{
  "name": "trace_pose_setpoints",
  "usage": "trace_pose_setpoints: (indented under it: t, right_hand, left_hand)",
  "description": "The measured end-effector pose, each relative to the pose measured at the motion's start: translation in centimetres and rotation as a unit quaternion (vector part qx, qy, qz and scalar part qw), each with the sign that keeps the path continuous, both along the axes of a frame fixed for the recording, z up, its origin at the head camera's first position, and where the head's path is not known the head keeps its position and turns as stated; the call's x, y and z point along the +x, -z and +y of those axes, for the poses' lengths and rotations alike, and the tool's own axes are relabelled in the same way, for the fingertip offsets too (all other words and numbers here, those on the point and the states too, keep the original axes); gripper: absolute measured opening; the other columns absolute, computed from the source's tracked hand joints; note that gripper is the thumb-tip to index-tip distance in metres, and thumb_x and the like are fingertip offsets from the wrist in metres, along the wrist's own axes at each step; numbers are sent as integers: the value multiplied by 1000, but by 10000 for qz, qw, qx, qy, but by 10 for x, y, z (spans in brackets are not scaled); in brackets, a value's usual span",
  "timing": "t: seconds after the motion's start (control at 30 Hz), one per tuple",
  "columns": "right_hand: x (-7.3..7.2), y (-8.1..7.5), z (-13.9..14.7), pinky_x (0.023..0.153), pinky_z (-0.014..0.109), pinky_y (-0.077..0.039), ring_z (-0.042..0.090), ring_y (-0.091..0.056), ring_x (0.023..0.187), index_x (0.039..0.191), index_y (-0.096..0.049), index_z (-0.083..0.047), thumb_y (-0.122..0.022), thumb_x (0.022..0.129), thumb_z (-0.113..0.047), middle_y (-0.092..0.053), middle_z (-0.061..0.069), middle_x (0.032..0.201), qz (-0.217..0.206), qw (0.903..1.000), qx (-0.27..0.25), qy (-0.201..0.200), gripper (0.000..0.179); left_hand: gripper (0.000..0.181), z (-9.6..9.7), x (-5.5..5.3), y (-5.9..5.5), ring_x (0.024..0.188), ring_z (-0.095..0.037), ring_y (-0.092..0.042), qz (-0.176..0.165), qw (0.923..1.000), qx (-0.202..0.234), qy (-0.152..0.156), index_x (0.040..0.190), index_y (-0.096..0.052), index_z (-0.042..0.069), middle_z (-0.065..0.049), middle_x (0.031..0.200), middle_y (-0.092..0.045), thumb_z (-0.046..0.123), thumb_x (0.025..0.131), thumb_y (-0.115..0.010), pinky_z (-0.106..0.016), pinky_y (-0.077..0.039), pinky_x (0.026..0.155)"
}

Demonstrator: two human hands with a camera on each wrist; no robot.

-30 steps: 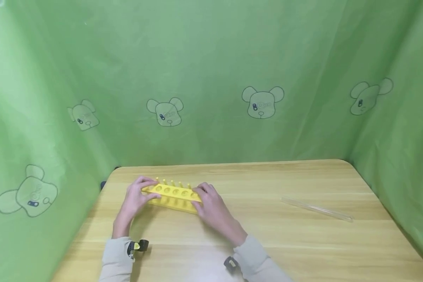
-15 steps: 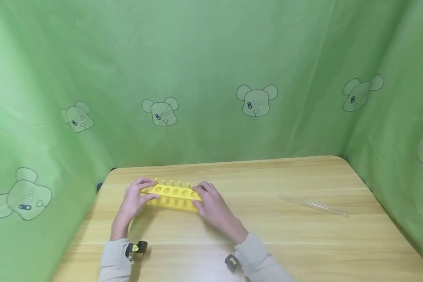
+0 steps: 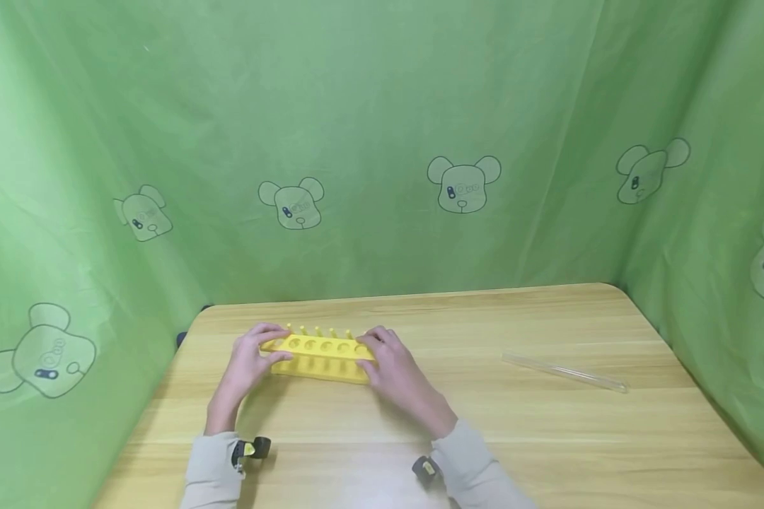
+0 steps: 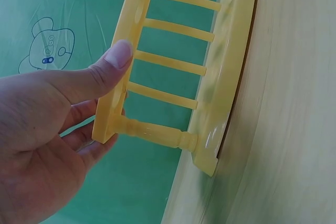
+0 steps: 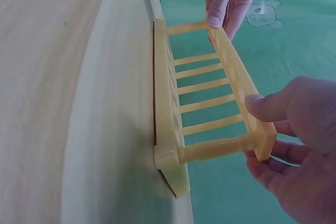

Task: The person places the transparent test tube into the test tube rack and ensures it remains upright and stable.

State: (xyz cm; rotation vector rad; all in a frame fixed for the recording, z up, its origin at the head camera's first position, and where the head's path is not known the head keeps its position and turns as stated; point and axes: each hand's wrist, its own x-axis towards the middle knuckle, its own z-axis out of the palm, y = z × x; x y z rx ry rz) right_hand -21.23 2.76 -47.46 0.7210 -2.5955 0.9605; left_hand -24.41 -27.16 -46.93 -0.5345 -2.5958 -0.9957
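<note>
A yellow plastic test tube rack is on the left half of the table, its row of round holes facing up and a row of pegs along its far side. My left hand pinches the left end of its upper bar, thumb in front and fingers behind. At the opposite end, my right hand holds the same bar in the same way. The right wrist view shows both hands on the upper bar, with the rack's base low at the table surface. A clear glass test tube lies to the right, apart from both hands.
The wooden table has rounded far corners. Green curtains printed with bear heads hang behind it and at both sides. A small black wrist camera is strapped at the left cuff, another wrist camera at the right.
Over the last half second both hands have shifted the rack slightly to the right, their grip unchanged. The test tube stays where it was; the head view has turned a little since one second ago.
</note>
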Motion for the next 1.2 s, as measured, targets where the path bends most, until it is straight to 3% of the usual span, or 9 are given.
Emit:
trace_pose_setpoints:
  t: [0.17,0.5,0.93,1.2]
  right_hand:
    - [-2,0,4,101,35,-55,24,-60,112,130,-66,-1,-78,91,-14,-64,8,121,-103,9999,-5,-18,43]
    - [-6,1,13,102,36,-55,23,-61,112,130,-66,-3,-78,92,-15,-65,7,120,-245,9996,63,-136,42]
    - [-12,-1,27,104,36,-54,24,-63,113,131,-66,-3,-77,93,-16,-64,7,122,-334,9990,63,-288,42]
    - [-14,-5,36,106,37,-52,27,-63,116,133,-65,-1,-76,94,-15,-65,9,126,-604,9976,-64,-319,43]
  left_hand:
    - [46,1,-1,1,112,-40,-65,77,9999,-7,76,114,-75,-2,-18,118,-70,5,72,-90,-55,-50,104]
    - [45,4,1,-1,117,-39,-63,-234,9997,11,106,116,-74,0,-17,121,-69,7,75,-89,-55,-48,108]
    - [46,10,3,-4,118,-38,-63,-263,9996,4,107,117,-74,1,-16,122,-70,9,74,-90,-55,-47,109]
    - [45,17,3,-5,117,-38,-64,-279,9994,77,183,116,-75,0,-16,122,-70,9,74,-90,-55,-48,109]
